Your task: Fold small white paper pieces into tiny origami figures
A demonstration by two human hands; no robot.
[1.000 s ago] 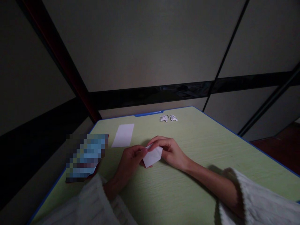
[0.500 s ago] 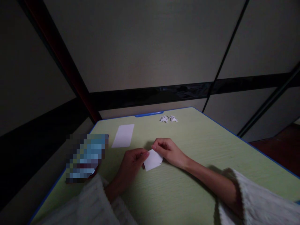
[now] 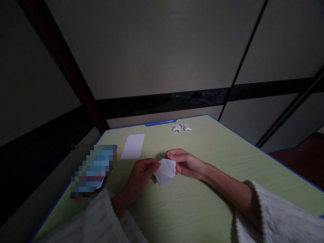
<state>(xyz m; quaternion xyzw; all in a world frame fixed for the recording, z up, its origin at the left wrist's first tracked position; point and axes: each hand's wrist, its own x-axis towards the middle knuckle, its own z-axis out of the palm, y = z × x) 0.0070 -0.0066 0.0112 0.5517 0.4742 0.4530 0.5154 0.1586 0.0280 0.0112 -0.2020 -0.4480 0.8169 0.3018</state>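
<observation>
I list one folded paper [image 3: 165, 172] above the desk [image 3: 215, 148], well in from its far edge: left hand [image 3: 142, 173], fingers clamped on it; right hand [image 3: 186, 163], fingers curled at its side, grip I cannot tell. Far edge: two paper figures [image 3: 177, 128]; toward far-left corner: one sheet [image 3: 133, 146].

No readable text, brand, number or sign in view. Red-edged panel [image 3: 95, 173], left side: face pixelated, any lettering there lost. White sheet [image 3: 133, 146], far left of table: no writing legible. Folded paper [image 3: 165, 171], near centre: creases, nothing readable. Two small paper figures, left one [image 3: 176, 128] and right one [image 3: 187, 127], far side: too small to tell.
</observation>
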